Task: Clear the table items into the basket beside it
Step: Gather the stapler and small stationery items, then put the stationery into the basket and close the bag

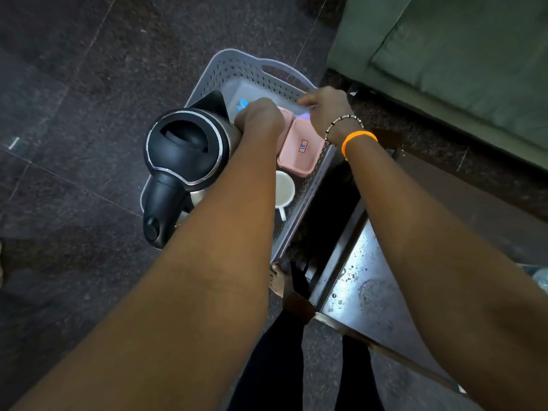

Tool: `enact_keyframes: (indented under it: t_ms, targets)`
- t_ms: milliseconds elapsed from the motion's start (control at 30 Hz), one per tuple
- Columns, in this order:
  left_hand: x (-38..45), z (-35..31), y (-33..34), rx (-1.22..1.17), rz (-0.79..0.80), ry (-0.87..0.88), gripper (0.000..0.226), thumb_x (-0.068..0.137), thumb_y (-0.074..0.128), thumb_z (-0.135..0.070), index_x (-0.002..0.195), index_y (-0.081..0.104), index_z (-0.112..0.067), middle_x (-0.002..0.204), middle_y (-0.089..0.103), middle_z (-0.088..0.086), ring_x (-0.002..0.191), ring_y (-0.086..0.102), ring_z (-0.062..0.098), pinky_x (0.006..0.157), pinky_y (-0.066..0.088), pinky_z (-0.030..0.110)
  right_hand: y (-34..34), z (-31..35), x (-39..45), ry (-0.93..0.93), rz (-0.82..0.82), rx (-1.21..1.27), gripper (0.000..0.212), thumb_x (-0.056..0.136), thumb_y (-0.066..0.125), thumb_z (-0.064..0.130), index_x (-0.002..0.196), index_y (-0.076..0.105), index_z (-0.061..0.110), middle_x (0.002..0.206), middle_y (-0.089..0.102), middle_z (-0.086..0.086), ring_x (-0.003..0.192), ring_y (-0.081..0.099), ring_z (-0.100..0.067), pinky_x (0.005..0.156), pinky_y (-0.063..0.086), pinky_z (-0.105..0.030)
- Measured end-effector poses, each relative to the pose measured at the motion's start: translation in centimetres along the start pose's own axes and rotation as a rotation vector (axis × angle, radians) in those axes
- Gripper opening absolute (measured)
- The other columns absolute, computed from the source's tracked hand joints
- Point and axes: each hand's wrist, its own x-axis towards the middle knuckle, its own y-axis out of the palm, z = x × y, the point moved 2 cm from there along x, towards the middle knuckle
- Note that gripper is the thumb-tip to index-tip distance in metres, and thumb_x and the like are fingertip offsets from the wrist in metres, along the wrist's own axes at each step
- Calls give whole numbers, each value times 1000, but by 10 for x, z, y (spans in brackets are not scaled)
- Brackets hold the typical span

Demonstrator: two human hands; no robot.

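A grey perforated basket (252, 69) stands on the floor to the left of the table (370, 280). In it are a black and steel kettle (184, 149), two pink lidded containers (299, 155), a white cup (284, 188) and a flat translucent box with a blue mark (261, 94) at the far end. My right hand (326, 111) pinches the right edge of that box. My left hand (258, 120) is closed in a fist at the box's near left corner, pressed against the kettle's side. Its fingertips are hidden.
A green sofa (444, 54) fills the upper right, close behind the basket and table. The floor (74, 84) is dark stone tile. My bare foot (278, 277) stands between the basket's near end and the table corner.
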Motion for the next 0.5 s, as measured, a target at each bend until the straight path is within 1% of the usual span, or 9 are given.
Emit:
enact_keyframes:
  t_ms: [100, 200, 333, 433, 500]
  targets:
    - [1, 0, 6, 8, -41, 8, 38, 93, 43, -12, 130, 46, -9, 139, 50, 11, 128, 47, 28, 99, 40, 35, 0, -6, -5, -10, -11, 14, 36, 85, 49, 3, 115, 66, 14, 123, 63, -18, 114, 58, -35, 103, 44, -36]
    - [3, 1, 9, -7, -65, 21, 37, 93, 41, -7, 130, 47, -9, 139, 49, 11, 127, 47, 29, 98, 41, 37, -2, -12, -14, -5, -76, 94, 40, 84, 46, -3, 118, 64, 9, 122, 66, -13, 114, 60, -27, 102, 42, -27]
    - [1, -1, 10, -53, -77, 21, 36, 92, 41, -5, 127, 50, -7, 138, 49, 13, 126, 48, 31, 98, 42, 38, -2, -18, -32, 16, -170, 196, 45, 82, 39, -10, 116, 65, 6, 118, 67, -13, 110, 61, -23, 93, 39, -18]
    - [-11, -4, 5, -207, -167, 68, 41, 90, 40, -5, 130, 45, -5, 142, 42, 14, 130, 42, 31, 101, 39, 39, -4, -23, -49, 16, -272, 315, 47, 80, 35, -11, 110, 67, 4, 114, 69, -14, 105, 63, -26, 93, 42, -21]
    - [-29, -4, 4, -338, -242, 122, 44, 88, 41, -5, 132, 44, -5, 140, 45, 14, 129, 42, 30, 102, 36, 36, -6, -28, -64, 2, -334, 387, 42, 80, 38, -10, 105, 69, 3, 108, 71, -15, 100, 65, -27, 93, 46, -25]
